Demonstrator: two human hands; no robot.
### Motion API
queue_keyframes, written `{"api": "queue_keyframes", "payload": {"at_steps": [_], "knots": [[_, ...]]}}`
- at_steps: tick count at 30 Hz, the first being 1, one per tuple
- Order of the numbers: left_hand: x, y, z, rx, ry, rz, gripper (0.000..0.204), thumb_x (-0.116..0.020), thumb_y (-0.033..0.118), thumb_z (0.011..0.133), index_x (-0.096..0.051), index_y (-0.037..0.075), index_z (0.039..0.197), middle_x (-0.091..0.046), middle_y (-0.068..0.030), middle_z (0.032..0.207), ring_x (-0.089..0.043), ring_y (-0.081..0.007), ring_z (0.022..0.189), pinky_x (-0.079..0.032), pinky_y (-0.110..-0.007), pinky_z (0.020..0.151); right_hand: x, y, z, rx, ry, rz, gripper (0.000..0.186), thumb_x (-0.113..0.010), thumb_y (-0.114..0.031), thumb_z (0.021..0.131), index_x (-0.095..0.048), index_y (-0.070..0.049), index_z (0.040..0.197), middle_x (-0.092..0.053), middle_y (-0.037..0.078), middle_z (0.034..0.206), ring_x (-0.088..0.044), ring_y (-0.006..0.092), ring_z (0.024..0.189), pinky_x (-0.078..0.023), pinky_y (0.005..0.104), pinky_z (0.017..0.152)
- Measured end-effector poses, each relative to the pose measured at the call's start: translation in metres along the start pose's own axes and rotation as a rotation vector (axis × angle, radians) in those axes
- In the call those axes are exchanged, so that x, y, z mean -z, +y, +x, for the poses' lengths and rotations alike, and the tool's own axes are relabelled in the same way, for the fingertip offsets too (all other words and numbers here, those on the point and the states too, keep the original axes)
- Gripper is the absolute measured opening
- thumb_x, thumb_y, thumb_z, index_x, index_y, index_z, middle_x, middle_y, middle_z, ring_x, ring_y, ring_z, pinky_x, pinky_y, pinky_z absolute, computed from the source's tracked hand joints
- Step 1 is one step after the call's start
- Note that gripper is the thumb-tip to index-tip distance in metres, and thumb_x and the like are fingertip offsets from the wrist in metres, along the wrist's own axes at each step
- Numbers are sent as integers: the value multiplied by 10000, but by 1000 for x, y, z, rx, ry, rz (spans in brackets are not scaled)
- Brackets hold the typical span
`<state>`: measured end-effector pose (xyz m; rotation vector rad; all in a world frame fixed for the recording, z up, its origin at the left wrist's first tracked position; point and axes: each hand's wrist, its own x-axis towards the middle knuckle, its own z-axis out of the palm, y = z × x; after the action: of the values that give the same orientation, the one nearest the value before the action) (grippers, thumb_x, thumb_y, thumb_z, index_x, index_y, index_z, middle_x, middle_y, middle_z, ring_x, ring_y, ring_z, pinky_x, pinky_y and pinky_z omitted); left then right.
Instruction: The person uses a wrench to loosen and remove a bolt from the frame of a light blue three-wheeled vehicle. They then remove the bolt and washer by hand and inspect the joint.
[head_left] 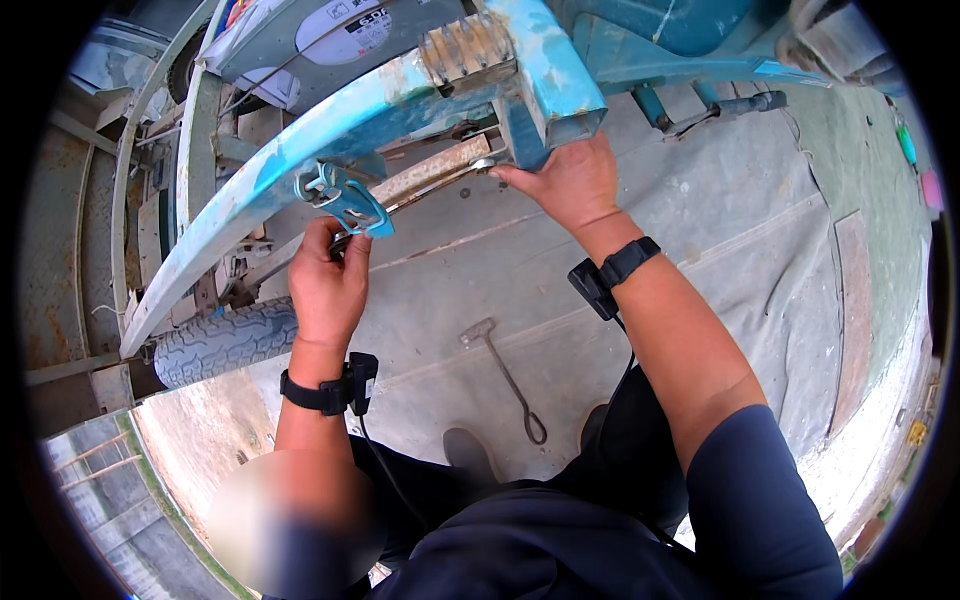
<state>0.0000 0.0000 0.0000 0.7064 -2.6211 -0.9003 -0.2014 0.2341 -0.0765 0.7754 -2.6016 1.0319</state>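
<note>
A blue-painted, curved metal frame beam (285,150) spans the upper left, with a blue square tube (575,75) at its right end. My left hand (330,275) is closed in a pinch just under a small blue bracket (350,200). From it a slim metal bar (435,185), perhaps a wrench, runs up to the right and ends in a rounded head. My right hand (575,185) is at the tube's lower end; its thumb touches or nearly touches that head. The right fingers curl behind the tube, partly hidden.
A rusty coil spring (465,52) sits on the beam. On the grey ground sheet (690,330) lies a T-headed metal tool (508,385) with a looped handle, near my shoes. A black tyre (228,343) is at left; a blue-and-black bar (735,108) juts out upper right.
</note>
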Motion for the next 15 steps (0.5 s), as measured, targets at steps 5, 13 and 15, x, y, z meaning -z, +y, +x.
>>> {"api": "queue_keyframes", "payload": {"at_steps": [5, 13, 15], "knots": [[6, 27, 20, -440, -92, 711, 143, -694, 159, 957, -645, 26, 947, -681, -199, 836, -701, -393, 844, -546, -517, 713, -2, 6, 13, 2, 6, 24, 895, -969, -488, 614, -655, -16, 1306, -681, 203, 1336, -565, 393, 1349, -452, 470, 1148], [-26, 42, 24, -395, -113, 644, 165, -692, 226, 962, -598, 91, 945, -703, -134, 809, -688, -398, 741, -515, -495, 599, -8, 7, 2, 1, -13, 28, 913, -982, -481, 592, -651, 9, 1288, -676, 235, 1333, -572, 402, 1338, -456, 470, 1142], [-27, 43, 23, -401, -112, 648, 175, -697, 244, 964, -601, 100, 941, -704, -124, 795, -689, -388, 726, -510, -493, 585, -10, 8, 0, 12, -3, 7, 916, -984, -483, 590, -647, 5, 1288, -673, 232, 1336, -572, 400, 1337, -457, 470, 1141]]}}
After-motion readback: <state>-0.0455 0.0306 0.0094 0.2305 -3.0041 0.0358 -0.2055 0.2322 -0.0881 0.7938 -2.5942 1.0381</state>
